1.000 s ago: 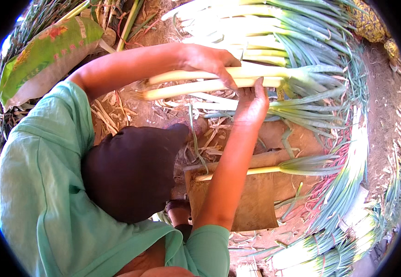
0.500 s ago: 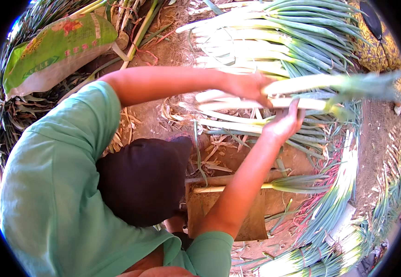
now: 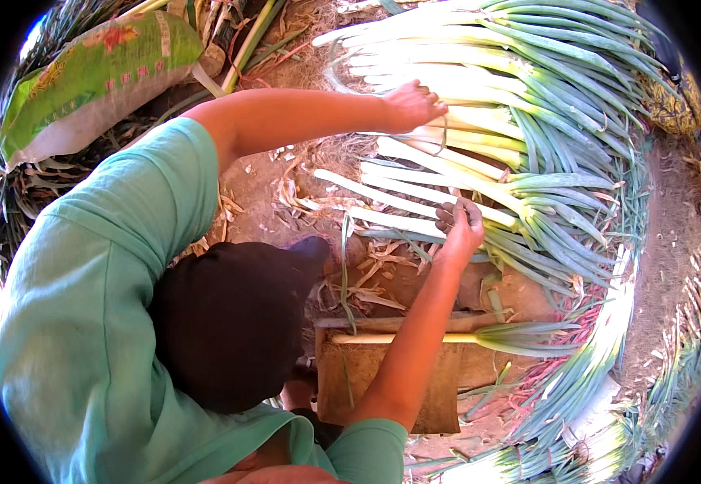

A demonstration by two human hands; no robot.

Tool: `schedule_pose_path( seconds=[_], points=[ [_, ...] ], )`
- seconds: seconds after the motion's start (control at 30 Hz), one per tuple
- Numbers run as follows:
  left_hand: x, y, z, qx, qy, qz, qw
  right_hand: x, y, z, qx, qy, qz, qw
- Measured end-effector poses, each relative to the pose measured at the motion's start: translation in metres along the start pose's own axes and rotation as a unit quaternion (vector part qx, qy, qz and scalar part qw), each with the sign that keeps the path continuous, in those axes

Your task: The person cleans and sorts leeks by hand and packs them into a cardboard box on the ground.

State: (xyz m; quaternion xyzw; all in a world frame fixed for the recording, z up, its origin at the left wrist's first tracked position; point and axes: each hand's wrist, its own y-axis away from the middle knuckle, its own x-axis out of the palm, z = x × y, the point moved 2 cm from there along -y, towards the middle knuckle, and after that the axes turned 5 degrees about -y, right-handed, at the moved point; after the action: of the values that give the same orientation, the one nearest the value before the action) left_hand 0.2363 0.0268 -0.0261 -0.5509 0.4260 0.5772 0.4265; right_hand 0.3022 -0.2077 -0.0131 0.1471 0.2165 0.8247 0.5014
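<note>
My left hand (image 3: 413, 106) is closed over the white stems of a wide row of long green onions (image 3: 479, 89). A thin strand loops down from its fingers. My right hand (image 3: 462, 226) hovers lower in the row, beside the white stems of the nearer onions (image 3: 399, 194). Its fingers are bent but apart, with no onion visible in them. The onions lie side by side, white ends to the left and green leaves fanned to the right.
A single onion (image 3: 415, 339) lies across a brown board (image 3: 431, 387) in front of me. More onions (image 3: 592, 355) and red strings lie at right. A green-and-white sack (image 3: 108, 73) rests on dried leaves at upper left. A dark rounded shape (image 3: 229, 323) hides the ground near me.
The onions held between both hands have gone down onto the row. My left hand has moved slightly left and up, and my right hand has come down and left, away from the stems.
</note>
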Motion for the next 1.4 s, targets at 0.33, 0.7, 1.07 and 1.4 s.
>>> schedule_pose_path(
  seconds=[0.33, 0.7, 1.07, 1.4],
  points=[
    [-0.005, 0.172, 0.082, 0.03, 0.077, -0.066, 0.994, 0.044, -0.027, 0.003, -0.339, 0.295, 0.052, 0.892],
    [-0.049, 0.191, 0.094, -0.024, -0.048, -0.057, 0.997, 0.045, -0.009, -0.031, -0.116, 0.371, 0.101, 0.916],
    [-0.008, 0.022, 0.0, -0.068, 0.125, 0.121, 0.982, 0.037, 0.036, -0.011, 0.016, 0.102, 0.096, 0.99],
    [-0.056, 0.053, -0.061, -0.084, 0.47, 0.223, 0.85, 0.062, 0.084, 0.008, 0.108, -0.261, 0.152, 0.947]
  ],
)
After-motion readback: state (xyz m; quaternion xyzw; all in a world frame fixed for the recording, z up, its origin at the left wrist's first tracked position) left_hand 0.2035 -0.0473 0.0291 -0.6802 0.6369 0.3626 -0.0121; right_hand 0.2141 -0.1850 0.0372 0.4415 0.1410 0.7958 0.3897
